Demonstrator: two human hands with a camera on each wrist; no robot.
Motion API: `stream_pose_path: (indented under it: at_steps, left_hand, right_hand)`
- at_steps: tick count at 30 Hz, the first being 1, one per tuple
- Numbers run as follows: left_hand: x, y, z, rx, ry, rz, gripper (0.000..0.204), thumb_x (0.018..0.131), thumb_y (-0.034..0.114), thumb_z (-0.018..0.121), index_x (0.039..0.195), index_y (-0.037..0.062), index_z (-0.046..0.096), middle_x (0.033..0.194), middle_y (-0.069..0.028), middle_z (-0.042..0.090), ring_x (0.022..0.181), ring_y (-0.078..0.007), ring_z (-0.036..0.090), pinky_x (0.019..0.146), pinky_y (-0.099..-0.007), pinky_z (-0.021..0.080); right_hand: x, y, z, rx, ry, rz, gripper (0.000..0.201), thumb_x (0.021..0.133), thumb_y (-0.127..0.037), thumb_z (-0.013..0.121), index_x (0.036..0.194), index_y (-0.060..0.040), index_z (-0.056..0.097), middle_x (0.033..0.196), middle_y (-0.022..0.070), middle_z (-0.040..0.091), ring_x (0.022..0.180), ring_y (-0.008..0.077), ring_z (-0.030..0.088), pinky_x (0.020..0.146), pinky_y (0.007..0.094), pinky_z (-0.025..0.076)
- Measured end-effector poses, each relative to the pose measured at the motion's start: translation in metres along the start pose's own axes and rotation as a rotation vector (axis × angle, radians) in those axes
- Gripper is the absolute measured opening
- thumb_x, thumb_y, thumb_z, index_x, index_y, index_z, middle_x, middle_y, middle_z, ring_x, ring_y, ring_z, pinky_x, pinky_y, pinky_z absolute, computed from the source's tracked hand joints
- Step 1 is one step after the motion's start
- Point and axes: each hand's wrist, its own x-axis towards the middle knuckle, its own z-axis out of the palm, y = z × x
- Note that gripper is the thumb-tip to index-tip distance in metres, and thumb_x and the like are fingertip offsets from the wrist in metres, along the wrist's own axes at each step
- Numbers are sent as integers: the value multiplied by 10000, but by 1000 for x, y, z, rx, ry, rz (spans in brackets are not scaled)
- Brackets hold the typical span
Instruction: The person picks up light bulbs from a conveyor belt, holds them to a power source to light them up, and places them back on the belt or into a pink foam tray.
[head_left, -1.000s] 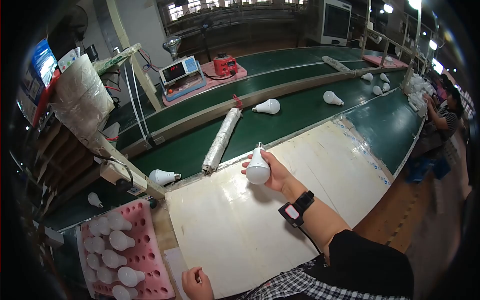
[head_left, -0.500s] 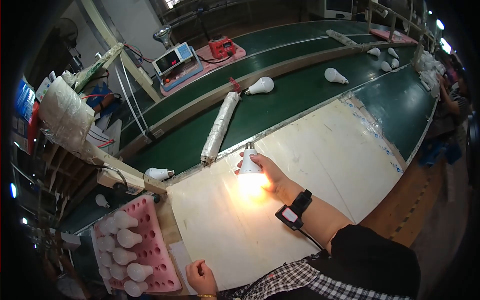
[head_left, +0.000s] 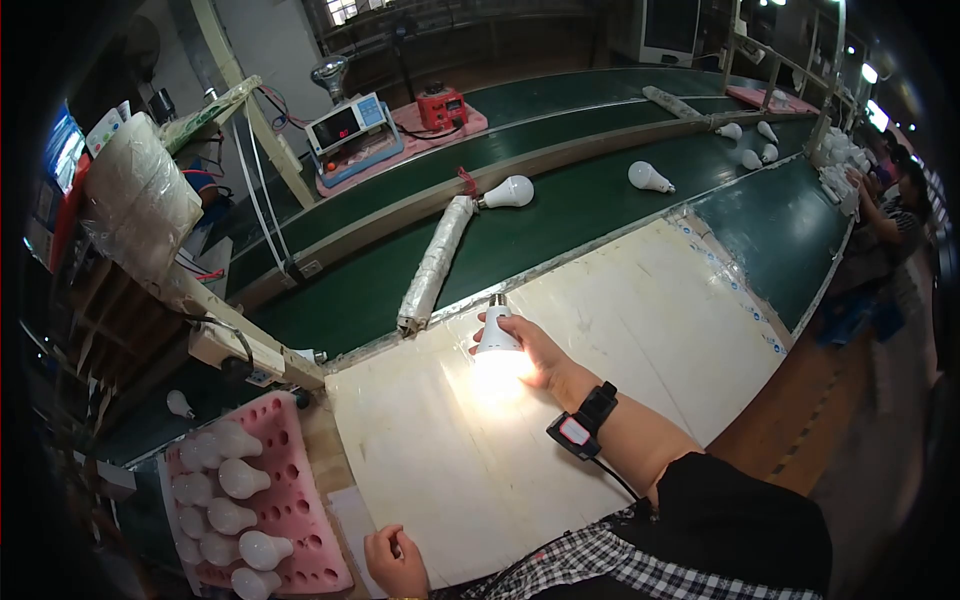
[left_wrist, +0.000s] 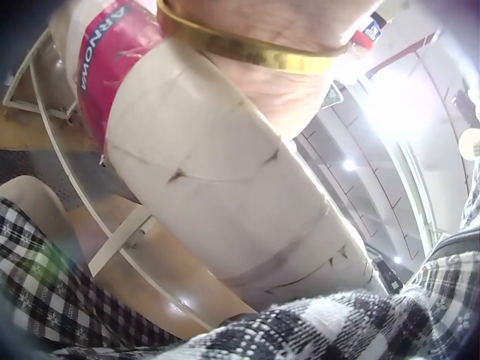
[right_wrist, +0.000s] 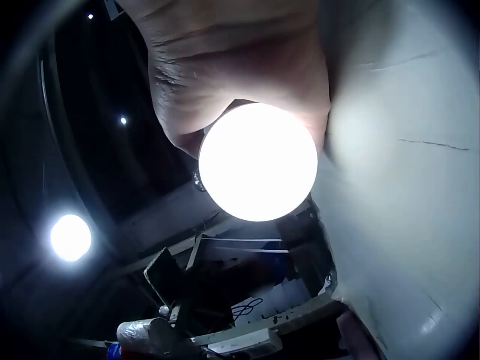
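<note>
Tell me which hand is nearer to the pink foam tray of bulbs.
Left. The left hand is just right of the pink foam tray; the right hand is farther off, over the white board, holding the lit bulb.

Pink-red band: "ARNOWA", in pale letters on its blue stripe, left wrist view (left_wrist: 105, 64)
Meter display: red digits, too small to read surely (head_left: 343, 131)
Board's edge strip: small blue marks, unreadable (head_left: 735, 285)
</note>
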Motion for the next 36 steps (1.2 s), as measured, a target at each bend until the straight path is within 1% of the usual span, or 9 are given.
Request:
stream_pose_path:
  at_steps: [6,11,13,15,21,25,29,33,36]
  left_hand:
    - [3,0,-4,17,-53,-34,129,833,70,583,936,51,659,860,-129,590,778,-293,573,710,-372,478]
    - [2,-6,-2,43,-57,-30,125,829,58,589,935,50,655,851,-127,589,764,-282,575,697,-365,479]
    - [3,-7,-1,33,-39,10,119,821,37,599,926,49,655,845,-125,593,749,-281,577,679,-360,483]
    - [4,-6,0,45,-28,6,118,819,30,602,922,48,656,844,-125,594,744,-280,577,672,-359,484]
    - [3,-11,4,61,-34,-35,120,821,27,605,928,47,657,849,-129,598,737,-281,574,663,-355,484]
    - [4,-12,3,57,-50,-18,119,826,34,601,932,43,654,848,-132,600,735,-282,572,661,-355,481]
    - [4,-9,3,66,-43,-24,115,833,39,595,931,41,654,841,-131,600,731,-283,570,657,-358,477]
    - [6,-6,3,88,-41,-22,103,832,43,597,923,41,646,828,-128,599,721,-285,561,651,-360,469]
    - [8,-4,1,69,-30,-13,94,831,46,602,915,48,643,823,-121,599,719,-285,556,649,-358,465]
  right_hand:
    - [72,-22,14,-318,30,54,271,970,-205,437,1168,-23,474,1072,122,592,930,250,629,791,403,559]
    - [139,-58,49,-724,-43,-194,419,928,-298,553,1237,-17,531,1122,137,607,1124,238,547,993,385,398]
    - [187,-82,17,-1638,-13,-776,392,877,-225,563,1184,18,588,1179,221,593,1117,338,565,956,406,438]
    - [200,-110,2,-2107,140,-1044,229,815,-129,537,980,-23,655,1017,170,624,952,349,604,854,458,480]
    - [228,-175,-49,-2640,551,-796,208,868,-172,506,1014,-122,645,1070,56,593,1121,233,519,963,503,377]
    - [219,-187,-58,-2573,781,-560,407,704,-251,741,1065,-110,616,1061,50,565,1108,232,519,903,534,417]
    - [192,-191,-40,-2479,748,-427,225,846,-180,596,1053,-99,629,1066,61,589,1053,220,559,891,504,434]
    - [171,-154,-25,-700,32,-215,313,943,-259,517,1178,-52,535,1018,100,631,941,240,630,805,344,517]
    - [126,-96,20,-245,-185,-28,359,967,-262,441,1244,-36,473,1027,118,628,966,263,641,836,386,536]
